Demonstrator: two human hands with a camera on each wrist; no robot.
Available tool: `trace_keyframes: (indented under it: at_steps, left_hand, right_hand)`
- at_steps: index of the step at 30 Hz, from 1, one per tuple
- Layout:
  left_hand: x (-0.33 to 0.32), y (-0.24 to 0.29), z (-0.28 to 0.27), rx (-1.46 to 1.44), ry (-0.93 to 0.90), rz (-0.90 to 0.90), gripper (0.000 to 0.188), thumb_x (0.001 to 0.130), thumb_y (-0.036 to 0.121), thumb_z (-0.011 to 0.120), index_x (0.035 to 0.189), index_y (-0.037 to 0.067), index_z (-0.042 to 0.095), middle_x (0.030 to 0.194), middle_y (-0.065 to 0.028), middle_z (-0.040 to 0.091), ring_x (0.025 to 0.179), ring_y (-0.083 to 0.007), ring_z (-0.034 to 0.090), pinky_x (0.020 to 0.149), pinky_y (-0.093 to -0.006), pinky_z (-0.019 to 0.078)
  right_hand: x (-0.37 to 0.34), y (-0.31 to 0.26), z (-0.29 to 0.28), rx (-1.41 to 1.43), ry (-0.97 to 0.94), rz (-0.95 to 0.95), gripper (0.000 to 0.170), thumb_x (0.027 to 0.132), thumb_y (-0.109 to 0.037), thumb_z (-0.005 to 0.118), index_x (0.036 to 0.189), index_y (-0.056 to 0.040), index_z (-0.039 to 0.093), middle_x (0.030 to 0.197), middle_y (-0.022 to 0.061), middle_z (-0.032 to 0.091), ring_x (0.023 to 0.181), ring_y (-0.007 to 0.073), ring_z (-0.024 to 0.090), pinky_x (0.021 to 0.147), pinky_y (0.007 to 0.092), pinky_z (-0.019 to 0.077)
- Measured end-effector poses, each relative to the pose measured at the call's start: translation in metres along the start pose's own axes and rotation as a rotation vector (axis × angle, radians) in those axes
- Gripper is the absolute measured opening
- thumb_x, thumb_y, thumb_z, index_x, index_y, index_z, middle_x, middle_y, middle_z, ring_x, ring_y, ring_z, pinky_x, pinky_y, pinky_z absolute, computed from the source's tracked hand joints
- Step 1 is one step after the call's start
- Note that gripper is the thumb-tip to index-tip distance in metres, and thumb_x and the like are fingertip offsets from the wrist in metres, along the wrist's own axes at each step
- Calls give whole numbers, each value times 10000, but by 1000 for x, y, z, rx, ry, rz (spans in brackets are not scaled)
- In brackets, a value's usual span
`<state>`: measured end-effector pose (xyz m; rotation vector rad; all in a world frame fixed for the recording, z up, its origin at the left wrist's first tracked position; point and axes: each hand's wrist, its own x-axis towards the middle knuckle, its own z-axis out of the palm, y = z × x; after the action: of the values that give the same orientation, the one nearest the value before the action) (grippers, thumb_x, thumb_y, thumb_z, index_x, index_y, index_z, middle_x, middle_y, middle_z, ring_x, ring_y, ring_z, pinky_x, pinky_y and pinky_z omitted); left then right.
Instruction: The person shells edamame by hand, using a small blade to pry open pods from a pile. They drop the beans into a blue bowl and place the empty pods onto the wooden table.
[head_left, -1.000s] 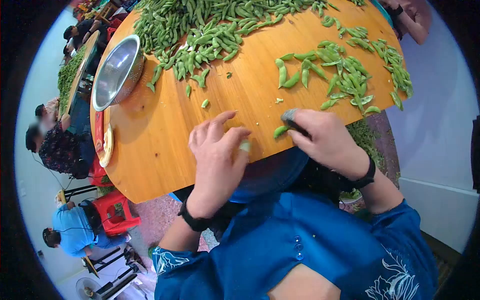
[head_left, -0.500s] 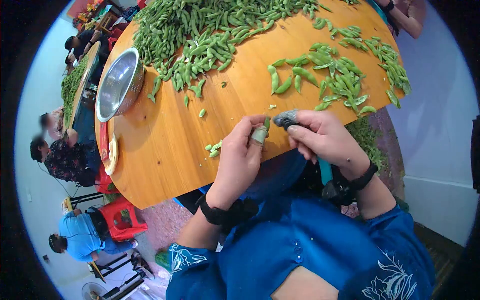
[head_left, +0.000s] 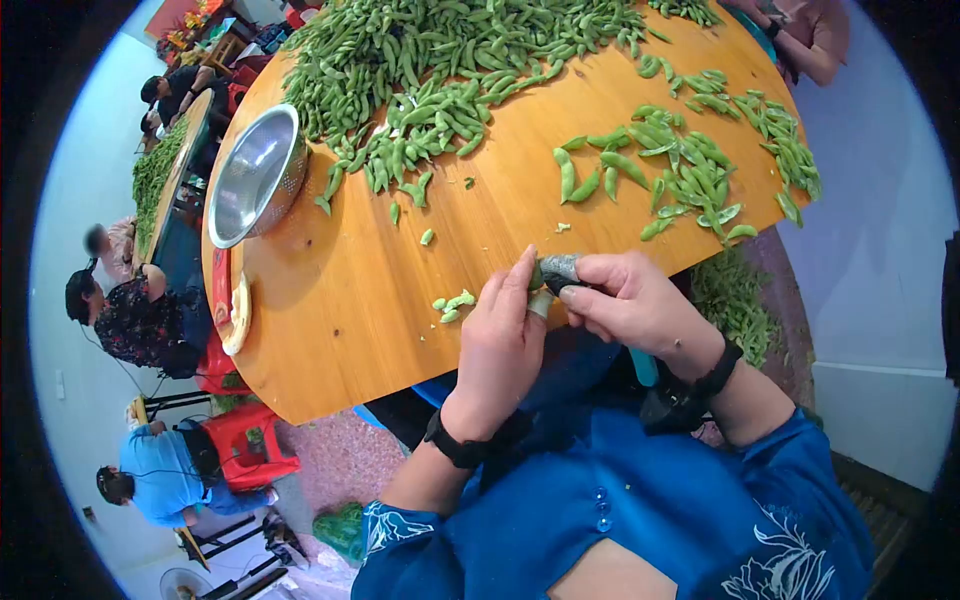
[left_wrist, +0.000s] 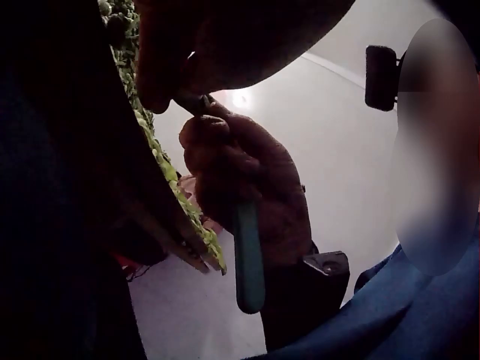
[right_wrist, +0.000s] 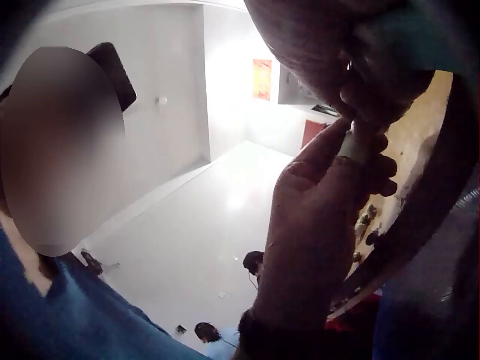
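Observation:
Both hands meet near the table's front edge in the head view. My left hand (head_left: 503, 338) pinches a green soybean pod (head_left: 536, 274), mostly hidden by fingers; pale tape wraps the thumb. Against it works my right hand (head_left: 650, 305), its index finger wrapped in grey tape. That hand grips a tool with a teal handle (left_wrist: 248, 259), which sticks out below the fist; the tool's working end is hidden. A few shelled beans (head_left: 456, 304) lie left of the hands. Flattened and split pods (head_left: 690, 165) are scattered to the right.
A large heap of pods (head_left: 400, 60) covers the table's far side. At the left stand a metal colander (head_left: 255, 175) and a red-and-cream object (head_left: 236, 305). More pods (head_left: 735, 300) lie on the floor at right. Other people sit at a second table (head_left: 185, 165).
The left hand, spread open a second ago, has moved right and now pinches a pod against the right hand. Shelled beans now lie where the left hand was.

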<state>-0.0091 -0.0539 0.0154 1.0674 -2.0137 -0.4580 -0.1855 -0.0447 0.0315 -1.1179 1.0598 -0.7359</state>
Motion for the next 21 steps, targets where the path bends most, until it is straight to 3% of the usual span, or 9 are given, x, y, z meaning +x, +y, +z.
trace_keyframes:
  at_steps: [1,3,4,8,10,12,14,17,21]
  left_hand:
    - [-2,-2,1,24,13,-6,344,824,-4,595,1167,-11,561,907,-160,635,748,-280,643,668,-340,514]
    - [-4,-2,1,48,29,-14,346,812,-5,607,1155,-14,564,924,-176,641,781,-307,652,687,-355,519]
    - [-5,-1,1,81,31,-31,340,809,-8,610,1146,-16,568,921,-180,645,794,-298,657,691,-346,521]
    - [-4,1,1,15,22,-91,352,805,-42,573,1156,-49,541,938,-206,619,829,-331,631,720,-360,520]
    - [-1,-2,2,-21,56,-79,333,821,-36,574,1152,-53,544,927,-186,627,808,-288,641,702,-335,522]
    - [0,-5,1,-58,90,-67,314,837,-29,575,1148,-56,548,915,-165,635,788,-244,651,684,-310,525]
    - [1,-5,-5,-470,-9,-366,281,886,-7,545,1164,-47,549,895,-103,635,741,-135,625,643,-254,513]
    - [4,-3,-11,-813,8,-509,262,925,20,502,1177,-34,553,874,-63,618,714,-73,582,613,-223,499]
    - [4,-16,-11,-1201,41,-670,271,940,59,486,1195,-8,547,887,-61,611,667,-80,558,553,-206,469]
  right_hand:
    - [0,1,4,-3,0,0,142,903,-112,521,851,-17,613,683,-23,563,580,24,510,511,195,407]
    - [1,2,15,-64,92,-261,171,890,-62,518,996,21,623,783,-4,603,707,30,522,606,210,439]
    - [3,3,18,-56,102,-236,252,882,-29,508,1110,40,592,871,4,619,799,37,514,672,224,447]
    - [6,3,25,-115,154,-252,258,887,-30,515,1128,26,588,873,0,619,802,50,531,685,231,457]
    - [9,1,28,204,149,-175,242,903,-67,524,1127,-16,598,804,-31,597,694,34,529,597,200,448]
    - [9,-2,20,255,101,-85,225,910,-93,524,1115,-39,602,757,-52,571,621,19,501,535,179,419]
    - [8,-7,21,318,77,3,190,925,-155,515,1074,-83,609,646,-90,496,464,-19,402,398,133,312]
    - [9,-12,17,360,26,10,197,927,-166,512,1077,-79,604,647,-81,501,467,-10,420,395,140,327]
    - [12,-18,17,335,16,8,186,923,-151,519,1063,-73,612,682,-59,533,502,-4,453,437,139,363]
